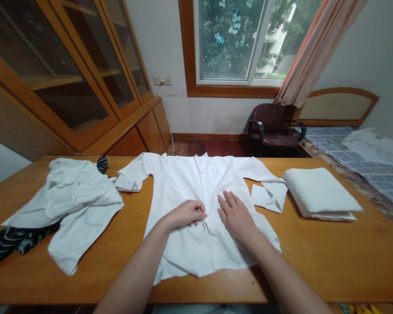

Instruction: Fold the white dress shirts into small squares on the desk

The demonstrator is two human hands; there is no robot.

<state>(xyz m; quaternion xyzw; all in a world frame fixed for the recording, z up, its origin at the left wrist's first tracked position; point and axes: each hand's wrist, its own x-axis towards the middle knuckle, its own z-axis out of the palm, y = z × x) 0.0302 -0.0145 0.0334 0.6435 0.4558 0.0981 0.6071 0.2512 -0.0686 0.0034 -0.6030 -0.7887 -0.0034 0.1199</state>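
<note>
White shirt (180,183): laid out on the wooden table (330,257), at the middle, collar at the far edge and hem toward the near edge. Front faces up, button strip (202,174) running near to far. The 2 sleeves extend left and right; the right one bends back toward the near side.

Left hand (188,213): on the shirt front, at the button strip. Fingers curled, thumb and forefinger brought together in a pinch on the cloth, which puckers at their tips. Whether a button is between them cannot be told.

Right hand (236,218): palm down on the shirt, right of the strip. Fingers extended and slightly apart, resting on the fabric and gripping nothing.

Left side of table: 1 crumpled white garment (75,192), lying partly over a black striped cloth (6,242). Right side: 1 folded white cloth (321,189), just beside the right sleeve; contact between them cannot be confirmed.

Beyond the table: glass-door cabinet (96,131) at left, window (232,48) at far middle, chair (265,117) and bed (353,141) at far right
</note>
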